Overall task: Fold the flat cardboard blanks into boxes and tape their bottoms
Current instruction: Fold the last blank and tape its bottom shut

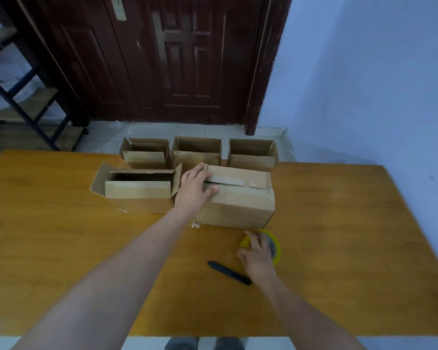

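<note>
A folded cardboard box (240,205) lies in the middle of the wooden table (61,248), its flaps closed upward with a dark seam along the top. My left hand (194,188) presses flat on the flaps at the box's left end, fingers straight. A yellow tape roll (276,245) lies on the table just in front of the box's right corner. My right hand (257,256) rests on the roll, thumb and fingers curling around its left side.
An open box (137,192) stands left of the closed one. Three more open boxes (196,152) line the table's far edge. A black utility knife (229,272) lies left of my right hand. A dark door and a shelf frame stand beyond.
</note>
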Action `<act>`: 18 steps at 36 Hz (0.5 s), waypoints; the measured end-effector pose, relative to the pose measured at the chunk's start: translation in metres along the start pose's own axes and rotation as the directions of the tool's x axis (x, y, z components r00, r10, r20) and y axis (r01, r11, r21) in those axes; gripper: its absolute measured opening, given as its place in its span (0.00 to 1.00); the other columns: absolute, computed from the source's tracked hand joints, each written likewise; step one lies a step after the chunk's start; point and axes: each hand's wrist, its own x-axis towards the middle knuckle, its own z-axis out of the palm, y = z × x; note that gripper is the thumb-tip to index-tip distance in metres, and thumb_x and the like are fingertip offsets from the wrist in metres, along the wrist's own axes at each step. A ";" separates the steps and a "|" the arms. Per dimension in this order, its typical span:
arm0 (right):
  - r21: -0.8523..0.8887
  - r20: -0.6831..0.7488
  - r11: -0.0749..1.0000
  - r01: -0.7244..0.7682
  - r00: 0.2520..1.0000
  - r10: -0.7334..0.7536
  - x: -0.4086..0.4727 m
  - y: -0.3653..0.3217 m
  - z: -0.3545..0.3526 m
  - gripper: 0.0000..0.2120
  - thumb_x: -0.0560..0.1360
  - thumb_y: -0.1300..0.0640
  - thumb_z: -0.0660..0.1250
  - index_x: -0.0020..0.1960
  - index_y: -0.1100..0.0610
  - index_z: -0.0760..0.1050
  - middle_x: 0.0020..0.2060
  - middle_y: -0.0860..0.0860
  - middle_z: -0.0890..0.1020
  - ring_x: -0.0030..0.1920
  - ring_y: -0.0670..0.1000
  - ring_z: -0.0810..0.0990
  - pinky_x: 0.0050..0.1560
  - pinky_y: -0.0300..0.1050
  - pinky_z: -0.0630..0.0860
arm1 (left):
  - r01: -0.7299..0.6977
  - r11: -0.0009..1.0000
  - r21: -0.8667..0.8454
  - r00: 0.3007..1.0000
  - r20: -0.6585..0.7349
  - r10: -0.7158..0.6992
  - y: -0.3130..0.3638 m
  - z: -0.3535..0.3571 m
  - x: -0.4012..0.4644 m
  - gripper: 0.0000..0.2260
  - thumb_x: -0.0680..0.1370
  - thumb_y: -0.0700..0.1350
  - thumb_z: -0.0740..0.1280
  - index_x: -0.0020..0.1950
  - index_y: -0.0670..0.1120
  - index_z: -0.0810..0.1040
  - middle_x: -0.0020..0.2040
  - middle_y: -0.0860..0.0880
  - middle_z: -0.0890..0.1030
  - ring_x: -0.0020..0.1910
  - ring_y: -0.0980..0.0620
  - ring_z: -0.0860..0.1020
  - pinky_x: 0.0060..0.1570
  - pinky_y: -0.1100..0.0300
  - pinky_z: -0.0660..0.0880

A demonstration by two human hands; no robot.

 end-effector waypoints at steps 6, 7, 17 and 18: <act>0.345 -0.122 0.938 0.022 0.992 0.021 -0.003 0.014 -0.007 0.12 0.80 0.57 0.61 0.42 0.52 0.81 0.73 0.44 0.57 0.71 0.55 0.65 0.63 0.51 0.71 | -0.036 0.996 0.085 0.999 -0.009 0.037 0.004 0.001 0.000 0.21 0.78 0.53 0.63 0.70 0.49 0.69 0.76 0.51 0.59 0.75 0.49 0.54 0.72 0.51 0.58; 0.387 -0.134 0.922 0.024 0.990 0.030 -0.003 0.018 -0.010 0.13 0.80 0.56 0.61 0.42 0.52 0.81 0.71 0.43 0.59 0.67 0.52 0.70 0.59 0.49 0.73 | -0.048 0.990 0.131 0.999 -0.017 0.050 0.004 0.002 0.000 0.21 0.79 0.54 0.62 0.70 0.49 0.69 0.76 0.51 0.59 0.75 0.48 0.53 0.72 0.51 0.57; 0.606 0.133 0.795 0.030 0.981 -0.139 -0.024 0.008 -0.135 0.10 0.76 0.60 0.66 0.37 0.52 0.78 0.46 0.50 0.80 0.47 0.47 0.77 0.54 0.45 0.73 | -0.124 0.942 0.313 0.986 -0.065 0.151 0.010 -0.007 -0.001 0.16 0.78 0.55 0.62 0.64 0.53 0.74 0.69 0.53 0.68 0.70 0.50 0.61 0.71 0.51 0.53; 0.621 0.150 0.782 0.042 0.974 -0.171 -0.025 0.004 -0.151 0.10 0.76 0.60 0.65 0.37 0.53 0.79 0.48 0.51 0.81 0.49 0.48 0.78 0.56 0.45 0.73 | -0.128 0.937 0.324 0.986 -0.065 0.157 0.009 -0.008 -0.001 0.15 0.79 0.55 0.61 0.63 0.54 0.74 0.69 0.53 0.69 0.70 0.50 0.61 0.71 0.51 0.52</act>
